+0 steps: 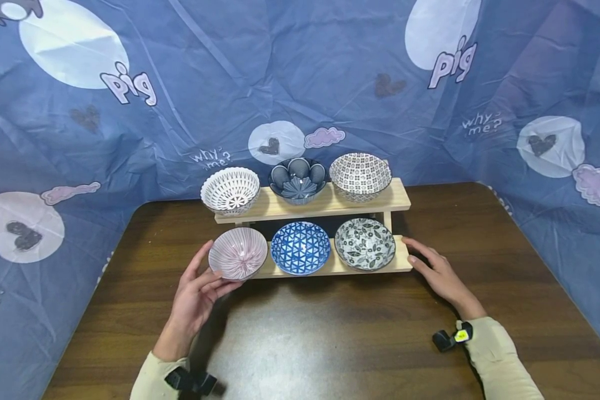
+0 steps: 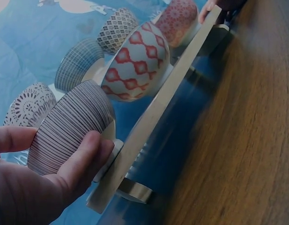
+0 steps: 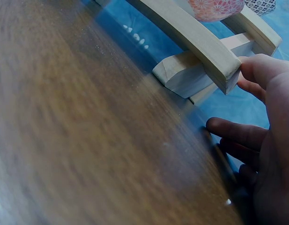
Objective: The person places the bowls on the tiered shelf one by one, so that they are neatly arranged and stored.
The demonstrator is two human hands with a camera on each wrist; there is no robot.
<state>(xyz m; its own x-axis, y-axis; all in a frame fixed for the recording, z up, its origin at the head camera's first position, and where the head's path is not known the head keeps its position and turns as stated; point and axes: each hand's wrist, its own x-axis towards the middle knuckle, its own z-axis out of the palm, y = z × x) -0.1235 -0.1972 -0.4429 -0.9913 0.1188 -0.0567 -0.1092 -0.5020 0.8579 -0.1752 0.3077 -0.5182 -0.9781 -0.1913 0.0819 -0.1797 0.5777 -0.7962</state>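
My left hand (image 1: 194,297) grips a pink-and-white striped bowl (image 1: 237,253) at the left end of the lower step of a wooden stand. In the left wrist view, thumb and fingers stand on either side of this bowl's dark-lined outside (image 2: 71,124), its base close over the board (image 2: 156,110). My right hand (image 1: 442,278) touches the right end of the lower step (image 1: 403,255) with extended fingers. The right wrist view shows fingertips at that board's end (image 3: 226,75). Beside the striped bowl sit a blue patterned bowl (image 1: 300,248) and a leafy grey-green bowl (image 1: 365,244).
On the upper step (image 1: 400,195) stand a white bowl with dark marks (image 1: 230,190), a dark blue bowl (image 1: 298,181) and a lattice-patterned bowl (image 1: 361,176). The stand rests on a brown wooden table (image 1: 300,344). A blue printed cloth (image 1: 300,72) hangs behind it.
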